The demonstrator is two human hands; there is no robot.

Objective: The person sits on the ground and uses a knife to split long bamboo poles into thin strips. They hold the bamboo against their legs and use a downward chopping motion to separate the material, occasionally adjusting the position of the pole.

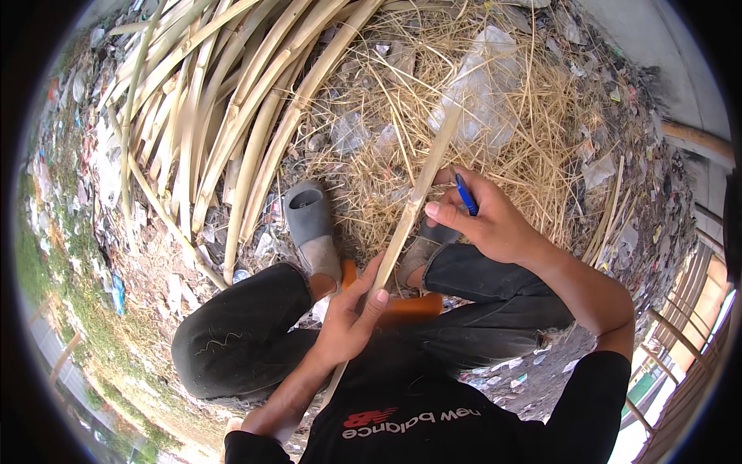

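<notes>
A long split bamboo strip point(399, 241) runs slantwise from my lap to above the straw, between my knees. My left hand point(348, 321) is closed around its lower part, thumb on one face and fingers on the other. Higher up, my right hand point(491, 220) pinches the strip near a node with thumb and index finger. A blue pen point(465, 193) sticks out from the same right hand, its other end hidden in the palm. The lower end of the strip passes behind my left wrist and over my dark shirt.
A pile of split bamboo strips point(259, 100) lies at the far left. Straw-like shavings point(533, 155) and a clear plastic sheet point(487, 85) cover the ground ahead. An orange seat point(410, 309) shows beneath me, and a grey shoe point(309, 216) stands beyond it. A wall point(657, 54) rises far right.
</notes>
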